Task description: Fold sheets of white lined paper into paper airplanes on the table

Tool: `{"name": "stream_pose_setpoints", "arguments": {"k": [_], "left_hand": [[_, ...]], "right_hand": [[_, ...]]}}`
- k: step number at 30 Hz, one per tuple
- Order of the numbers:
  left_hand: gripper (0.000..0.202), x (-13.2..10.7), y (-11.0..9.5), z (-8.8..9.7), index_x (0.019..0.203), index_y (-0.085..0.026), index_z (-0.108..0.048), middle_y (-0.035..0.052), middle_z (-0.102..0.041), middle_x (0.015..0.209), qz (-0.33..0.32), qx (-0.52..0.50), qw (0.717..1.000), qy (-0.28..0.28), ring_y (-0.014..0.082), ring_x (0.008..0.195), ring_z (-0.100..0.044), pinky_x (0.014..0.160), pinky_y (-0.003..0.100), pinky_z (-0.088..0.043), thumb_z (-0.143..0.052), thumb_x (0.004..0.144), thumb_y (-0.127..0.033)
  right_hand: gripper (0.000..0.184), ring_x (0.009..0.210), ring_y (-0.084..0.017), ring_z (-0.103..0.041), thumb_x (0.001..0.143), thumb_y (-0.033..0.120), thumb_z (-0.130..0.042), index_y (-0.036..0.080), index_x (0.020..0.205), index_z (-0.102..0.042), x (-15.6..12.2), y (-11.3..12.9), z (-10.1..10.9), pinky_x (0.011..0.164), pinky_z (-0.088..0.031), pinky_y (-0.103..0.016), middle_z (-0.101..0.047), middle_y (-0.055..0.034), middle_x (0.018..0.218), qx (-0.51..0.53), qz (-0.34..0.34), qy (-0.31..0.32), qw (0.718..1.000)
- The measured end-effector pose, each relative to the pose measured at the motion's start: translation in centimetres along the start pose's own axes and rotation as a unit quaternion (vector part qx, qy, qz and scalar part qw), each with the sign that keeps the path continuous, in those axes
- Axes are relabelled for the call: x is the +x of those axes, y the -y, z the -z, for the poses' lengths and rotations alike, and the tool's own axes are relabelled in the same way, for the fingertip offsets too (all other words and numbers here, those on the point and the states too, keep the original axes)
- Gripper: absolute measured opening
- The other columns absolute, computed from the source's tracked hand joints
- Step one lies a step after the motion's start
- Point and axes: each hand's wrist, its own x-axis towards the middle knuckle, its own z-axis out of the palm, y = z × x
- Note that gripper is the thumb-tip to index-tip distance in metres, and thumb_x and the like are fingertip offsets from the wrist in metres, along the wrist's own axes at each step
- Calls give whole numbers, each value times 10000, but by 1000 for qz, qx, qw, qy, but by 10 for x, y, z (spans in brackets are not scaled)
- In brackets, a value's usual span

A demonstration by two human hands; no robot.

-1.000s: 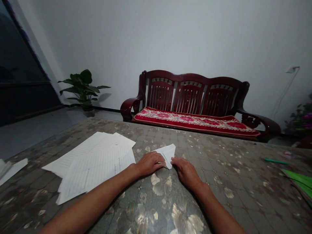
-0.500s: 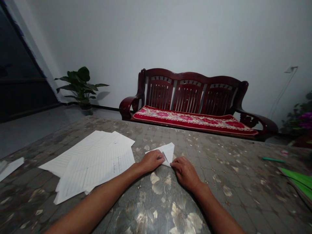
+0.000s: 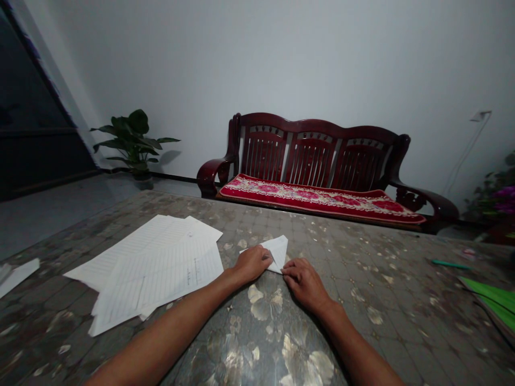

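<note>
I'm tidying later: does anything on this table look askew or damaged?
The lined sheets left of the left hand lie fanned askew, not squared. The folded paper touched by it and the right hand looks untorn. Nothing spilled.

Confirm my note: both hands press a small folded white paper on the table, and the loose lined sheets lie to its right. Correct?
Wrong side. The head view shows the lined sheets left of the folded paper; left hand and right hand both press it on the table.

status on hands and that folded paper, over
Left hand on the folded paper at its near edge, right hand fingertips at its near corner. Paper flat on the table. Loose lined sheets lie left, apart.
</note>
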Motion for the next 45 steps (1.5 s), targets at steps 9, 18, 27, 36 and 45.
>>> {"name": "stream_pose_setpoints", "arguments": {"k": [9, 18, 27, 36, 45], "left_hand": [[214, -1, -2, -4, 919, -224, -730, 54, -698, 1003, 8, 11, 1000, -19, 216, 954, -643, 796, 273, -470, -532, 875, -295], [182, 1, -1, -7, 910, -228, -728, 57, -704, 1018, 13, 9, 1000, -27, 228, 976, -646, 795, 282, -470, -565, 852, -286], [169, 1, 1, -11, 904, -204, -722, 66, -698, 1005, 19, 4, 999, -47, 233, 961, -646, 801, 288, -472, -602, 838, -302], [227, 3, 2, -8, 930, -201, -722, 72, -703, 1005, 41, 57, 996, -48, 243, 979, -636, 813, 304, -449, -640, 838, -392], [172, 5, 13, -7, 877, -222, -716, 37, -706, 948, 71, 30, 994, -74, 216, 939, -631, 777, 288, -407, -665, 824, -378]], "right_hand": [[180, 956, -210, -592, 851, 199, -604, 251, 891, -771, 2, 1, -6, 861, -469, -330, -691, -41, 957, 2, -41, -17, 999], [115, 891, -220, -575, 832, 204, -643, 228, 743, -712, 6, 10, -10, 804, -450, -317, -665, -41, 845, -30, -93, -44, 994], [101, 937, -229, -564, 826, 157, -611, 216, 750, -644, 6, 8, -14, 836, -441, -327, -659, -54, 905, -57, -65, -60, 994], [188, 1020, -232, -607, 857, 131, -568, 200, 992, -680, 4, 6, -20, 928, -454, -350, -711, -81, 1079, -62, -31, -47, 997], [209, 1014, -214, -626, 900, 170, -526, 205, 1036, -681, 3, 12, -18, 910, -451, -318, -710, -87, 1091, -88, -38, -31, 995]]}}
